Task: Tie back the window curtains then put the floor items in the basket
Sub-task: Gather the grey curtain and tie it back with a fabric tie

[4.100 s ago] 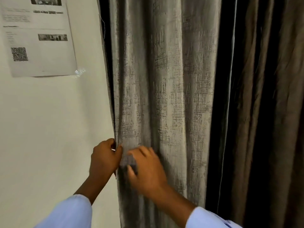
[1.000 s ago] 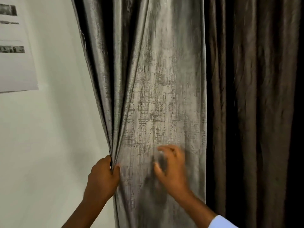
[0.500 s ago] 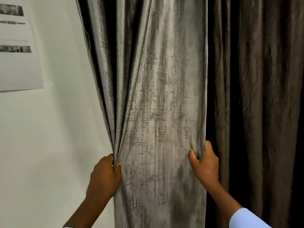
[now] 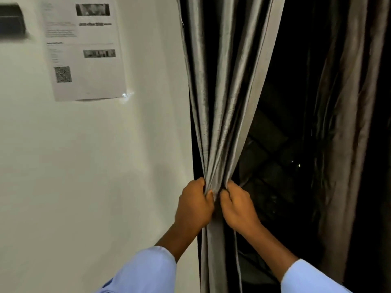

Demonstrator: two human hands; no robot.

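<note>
Shiny silver-grey woven-fabric curtain [image 4: 224, 85] gathered into one narrow bunch of vertical folds, hanging just right of the plain white wall [image 4: 95, 166] & running from top edge of view down to bottom edge. Pinched tightest at approx. lower-middle of view, fanning wider above the grip.

Left hand [image 4: 194, 205] wrapped round the bunch from the wall side, fingers curled behind the cloth, thumb [image 4: 209, 195] pressed on the front. Right hand [image 4: 238, 206] gripping same bunch from the opposite side, fingers curled into the folds. Both hands at equal height, knuckles nearly touching, fabric squeezed between. Pale-blue shirt sleeves [image 4: 146, 269] on both forearms, entering from bottom.

Right of the bunch: dark window opening [image 4: 281, 144], w/ faint diagonal shapes & a few small light specks; detail too dark to read. Further right, second curtain panel, dull brown-grey fabric [image 4: 349, 123], hanging loose in long folds, well apart from the hands.

On wall upper left: white printed paper sheet [image 4: 84, 51] w/ blurred text, two small photo strips & a QR code [image 4: 63, 74], lower right corner fixed w/ clear tape [image 4: 127, 95]. Dark rectangular object [image 4: 11, 21] at far upper left, blurred, cannot tell what.
</note>
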